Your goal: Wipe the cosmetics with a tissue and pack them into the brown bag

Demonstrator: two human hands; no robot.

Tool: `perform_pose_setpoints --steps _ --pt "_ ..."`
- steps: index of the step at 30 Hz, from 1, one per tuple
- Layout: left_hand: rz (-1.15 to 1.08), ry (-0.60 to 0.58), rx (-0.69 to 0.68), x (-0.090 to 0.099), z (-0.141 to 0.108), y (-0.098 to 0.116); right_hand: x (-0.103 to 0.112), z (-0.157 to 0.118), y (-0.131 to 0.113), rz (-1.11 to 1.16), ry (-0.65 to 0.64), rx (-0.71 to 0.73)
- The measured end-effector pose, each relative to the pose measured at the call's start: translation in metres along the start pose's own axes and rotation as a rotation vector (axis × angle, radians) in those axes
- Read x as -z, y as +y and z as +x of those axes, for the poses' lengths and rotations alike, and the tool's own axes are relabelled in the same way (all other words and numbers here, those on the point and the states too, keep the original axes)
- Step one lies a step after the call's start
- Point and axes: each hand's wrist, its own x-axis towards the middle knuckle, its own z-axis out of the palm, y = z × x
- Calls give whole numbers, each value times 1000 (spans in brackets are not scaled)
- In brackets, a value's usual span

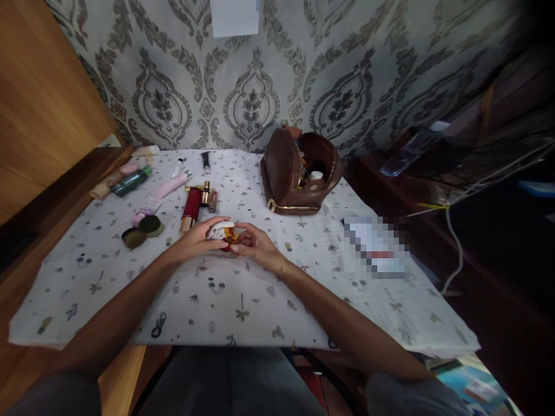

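My left hand [200, 238] closes around a white cloth or tissue [220, 229] near the middle of the table. My right hand [259, 245] meets it from the right, its fingers on a small gold and red item [230, 236] that touches the white piece. Just beyond my left hand lie a red and gold tube [191, 208], a small gold-capped bottle [206, 194] and a little pinkish bottle [213, 201]. To the left is an opened round dark green tin [151, 226] with its other half [133, 237] beside it.
A brown bag [284, 173] stands open at the back, holding small items. Several tubes and a green bottle [130, 181] lie back left. A blurred-out flat object [376, 245] is at right; a clear bottle [414, 149] lies beyond the table.
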Motion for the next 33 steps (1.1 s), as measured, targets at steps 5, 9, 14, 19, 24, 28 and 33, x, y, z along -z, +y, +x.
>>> perform_pose_setpoints --steps 5,9,14,19,24,28,33 --pt "34 91 -40 0 2 -1 2 1 7 -27 -23 36" --pt "110 180 -93 -3 2 0 2 1 8 -42 -18 50" --pt "177 287 -120 -9 1 1 0 2 8 -45 29 36" --pt "225 235 -239 -11 3 -5 0 3 11 -43 34 48" --pt "331 158 -378 -12 5 -17 1 2 11 -55 12 52" --pt "377 171 -371 -14 4 -18 2 2 9 -79 -5 52" --pt "344 169 -335 -11 3 -14 2 4 9 -104 -20 42"
